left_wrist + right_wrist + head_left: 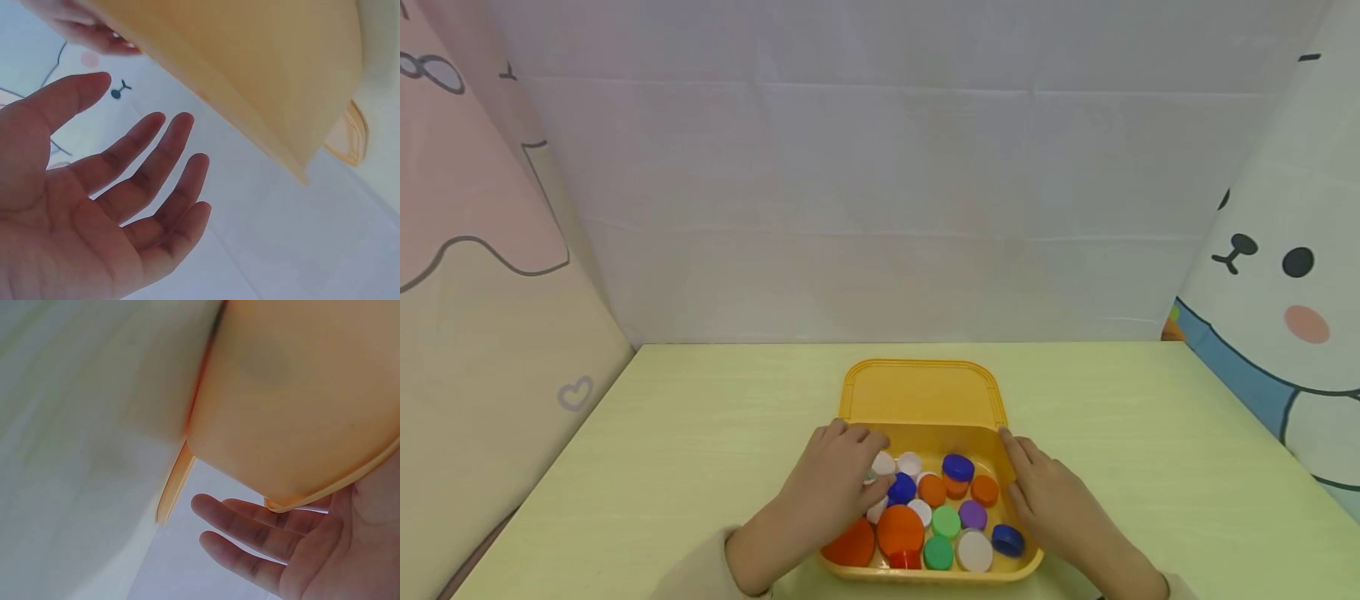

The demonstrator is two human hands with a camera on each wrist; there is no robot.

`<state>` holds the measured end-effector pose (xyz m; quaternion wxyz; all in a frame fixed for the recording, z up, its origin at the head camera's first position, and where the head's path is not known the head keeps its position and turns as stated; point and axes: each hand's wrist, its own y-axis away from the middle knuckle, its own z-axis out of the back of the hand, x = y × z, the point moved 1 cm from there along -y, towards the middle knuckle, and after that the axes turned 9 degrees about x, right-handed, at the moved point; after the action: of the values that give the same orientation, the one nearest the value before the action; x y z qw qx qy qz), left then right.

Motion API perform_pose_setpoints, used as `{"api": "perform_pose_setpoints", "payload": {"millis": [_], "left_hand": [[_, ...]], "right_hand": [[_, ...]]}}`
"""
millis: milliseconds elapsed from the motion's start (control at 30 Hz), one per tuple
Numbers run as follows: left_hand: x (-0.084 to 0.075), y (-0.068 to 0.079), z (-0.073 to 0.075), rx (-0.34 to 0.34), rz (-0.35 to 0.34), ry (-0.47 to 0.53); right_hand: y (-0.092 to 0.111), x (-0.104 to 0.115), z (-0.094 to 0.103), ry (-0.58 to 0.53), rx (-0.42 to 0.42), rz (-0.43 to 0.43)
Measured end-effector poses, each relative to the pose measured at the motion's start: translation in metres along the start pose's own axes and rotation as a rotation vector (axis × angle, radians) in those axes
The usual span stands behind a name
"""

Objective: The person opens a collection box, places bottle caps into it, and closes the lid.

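A yellow plastic box (925,577) holds many loose round caps in a single layer or slightly overlapping. Among them are a large orange cap (900,531), a blue cap (957,467), a green cap (946,522), a purple cap (973,514) and a white cap (974,552). My left hand (831,475) hovers over the box's left side, covering some caps; the left wrist view shows its fingers loosely bent with nothing between them. Along the right rim rests my right hand (1056,500), fingers extended past the edge in the right wrist view.
Directly behind the box lies its yellow lid (921,392). Both are on a pale yellow table (722,417). A white cloth (880,208) hangs at the back edge, with cartoon-printed cloths (1262,208) at the sides.
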<state>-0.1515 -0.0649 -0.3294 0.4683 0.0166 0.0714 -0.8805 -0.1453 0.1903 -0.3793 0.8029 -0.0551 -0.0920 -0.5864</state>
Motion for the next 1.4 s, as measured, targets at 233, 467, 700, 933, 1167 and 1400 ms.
{"api": "perform_pose_setpoints", "payload": {"millis": [233,467,700,933,1167,1400], "left_hand": [[0.025,-0.015,0.007,-0.075,0.095,0.087],[0.046,-0.030,0.006,-0.079,0.195,0.107],[0.066,-0.046,-0.001,-0.042,0.254,0.170],[0.084,-0.057,-0.013,0.009,0.317,0.247],[0.096,-0.064,-0.028,0.074,0.354,0.258],[0.105,-0.071,-0.046,0.141,0.376,0.263]], "right_hand": [[0.001,0.000,0.000,0.002,-0.010,0.009],[0.000,-0.001,-0.001,-0.011,-0.003,0.010],[0.000,-0.001,-0.001,-0.013,0.003,0.005],[0.000,-0.001,-0.002,-0.015,-0.005,0.013],[0.000,-0.002,-0.003,-0.016,-0.011,0.014],[0.000,-0.002,-0.002,-0.019,-0.003,0.005]]}}
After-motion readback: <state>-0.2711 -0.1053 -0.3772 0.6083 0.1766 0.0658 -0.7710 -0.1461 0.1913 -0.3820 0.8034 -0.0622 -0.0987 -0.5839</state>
